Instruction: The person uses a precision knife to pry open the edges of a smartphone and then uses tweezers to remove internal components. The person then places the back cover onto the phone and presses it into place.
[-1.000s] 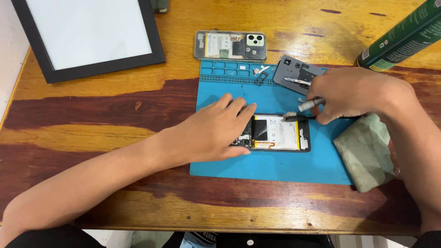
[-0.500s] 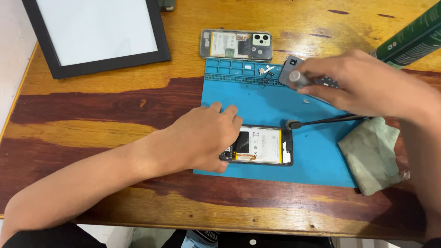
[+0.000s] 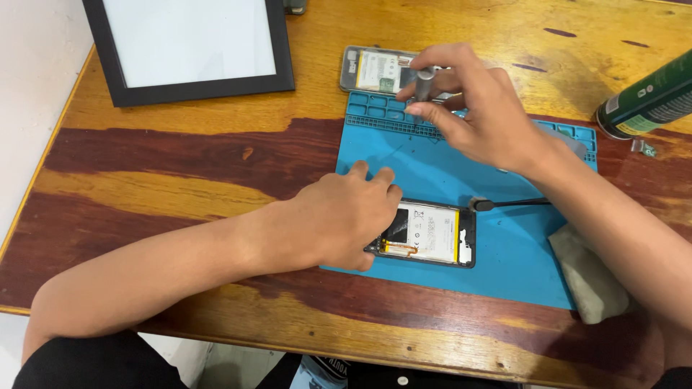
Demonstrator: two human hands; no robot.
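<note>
A wooden table (image 3: 180, 180) carried a blue repair mat (image 3: 432, 166), and on the mat, toward six o'clock, an opened phone (image 3: 429, 234) lay face down with its back cover already off and its white battery and dark board exposed. That much of the strip-down looked done; the battery itself sat in place, so the inner work appeared to remain. The person's left hand (image 3: 339, 220) pressed flat on the phone's nine o'clock end, fingers spread narrowly over its edge and onto the mat, pinning rather than gripping it. The right hand (image 3: 476, 115) hovered at twelve o'clock from the phone, well apart from it, above the mat's tray row, its fingertips pinched around a small grey cylindrical tool handle (image 3: 425, 81) held upright. A second phone (image 3: 375, 70), also opened, lay just beyond the mat at twelve o'clock, partly hidden by that hand. A thin black tool (image 3: 512, 204) rested just beside the pinned phone at three o'clock.
</note>
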